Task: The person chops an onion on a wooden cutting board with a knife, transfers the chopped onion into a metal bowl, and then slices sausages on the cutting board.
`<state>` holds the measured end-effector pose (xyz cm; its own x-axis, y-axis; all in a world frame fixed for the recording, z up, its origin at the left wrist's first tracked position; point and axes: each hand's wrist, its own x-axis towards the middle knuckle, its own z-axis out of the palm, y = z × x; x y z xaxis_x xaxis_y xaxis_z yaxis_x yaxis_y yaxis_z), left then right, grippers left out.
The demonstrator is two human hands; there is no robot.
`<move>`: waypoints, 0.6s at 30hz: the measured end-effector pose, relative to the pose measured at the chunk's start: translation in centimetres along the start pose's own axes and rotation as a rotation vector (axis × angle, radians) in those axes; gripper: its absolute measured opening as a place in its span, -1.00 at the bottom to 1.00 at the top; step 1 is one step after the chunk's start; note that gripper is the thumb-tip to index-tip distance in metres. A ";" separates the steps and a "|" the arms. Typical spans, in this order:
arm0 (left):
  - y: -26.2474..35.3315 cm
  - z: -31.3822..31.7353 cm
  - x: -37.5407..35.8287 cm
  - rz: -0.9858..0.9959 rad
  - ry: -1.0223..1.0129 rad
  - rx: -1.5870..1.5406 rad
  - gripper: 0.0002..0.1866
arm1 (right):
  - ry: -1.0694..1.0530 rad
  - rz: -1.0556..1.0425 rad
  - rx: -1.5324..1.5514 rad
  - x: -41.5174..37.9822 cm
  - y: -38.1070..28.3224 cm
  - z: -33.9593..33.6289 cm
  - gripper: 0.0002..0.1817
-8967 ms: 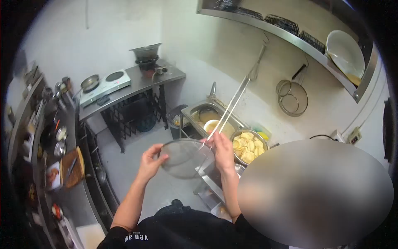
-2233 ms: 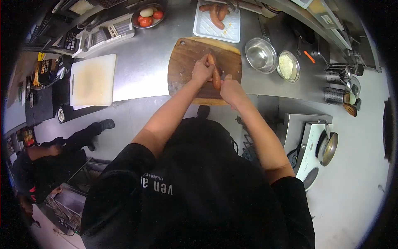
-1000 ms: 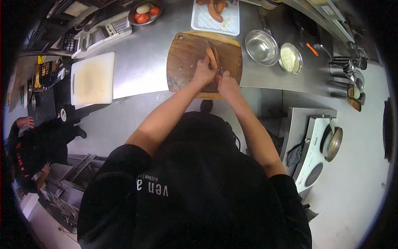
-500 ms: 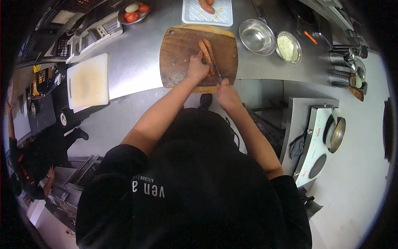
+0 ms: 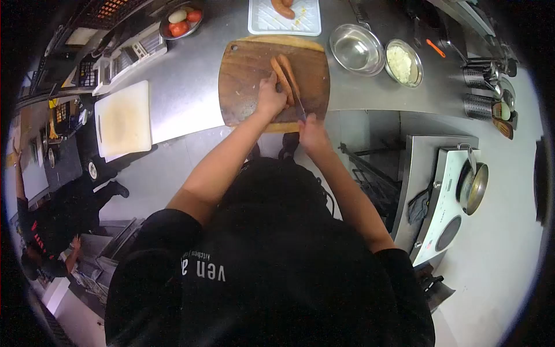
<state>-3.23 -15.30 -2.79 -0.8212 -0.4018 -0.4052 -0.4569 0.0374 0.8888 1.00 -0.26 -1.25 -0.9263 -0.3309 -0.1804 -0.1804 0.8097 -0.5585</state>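
On the brown wooden cutting board (image 5: 243, 75) lies a sausage (image 5: 279, 72), split lengthwise into two long strips that lie close side by side. My left hand (image 5: 271, 99) is closed on it near its lower end, fingers curled over the left strip. My right hand (image 5: 314, 137) grips a knife (image 5: 300, 109), whose narrow blade points up the board along the cut, by the right strip (image 5: 289, 72). The handle is hidden in my fist. Beyond the board, a white tray (image 5: 260, 24) holds more sausages (image 5: 282, 8).
A steel bowl (image 5: 357, 51) and a bowl of pale chopped food (image 5: 400, 62) stand right of the board. To the left are a white cutting board (image 5: 123, 121) and a bowl of tomatoes (image 5: 179, 28). Pans sit on a cooktop (image 5: 439, 214). Another person (image 5: 55, 231) works at far left.
The whole view has shifted slightly. Both hands keep their grip on sausage and knife, and the gap between the upper ends of the strips looks a little different.
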 end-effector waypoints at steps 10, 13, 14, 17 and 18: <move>-5.4 -0.4 3.5 0.183 0.044 0.040 -0.47 | -0.252 0.112 0.003 -3.9 4.3 -1.1 -0.63; -3.6 -0.1 3.3 0.100 0.049 -0.016 -0.53 | -0.182 -0.016 0.044 -3.7 4.2 -2.0 -0.67; -2.4 -0.1 2.8 0.057 0.041 -0.041 -0.54 | -0.179 -0.020 0.044 -3.5 4.2 -2.1 -0.67; -0.6 -0.5 2.0 0.390 0.234 0.449 -0.49 | -0.246 0.028 0.052 -3.1 4.1 -2.7 -0.64; -0.7 -0.8 2.4 0.280 0.207 0.425 -0.47 | -0.259 0.032 0.045 -3.9 4.5 -3.3 -0.63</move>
<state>-4.59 -17.02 -4.15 -0.8664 -0.4933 -0.0771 -0.3637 0.5177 0.7744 2.68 6.31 -0.37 -0.8148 -0.4234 -0.3960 -0.1324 0.8009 -0.5839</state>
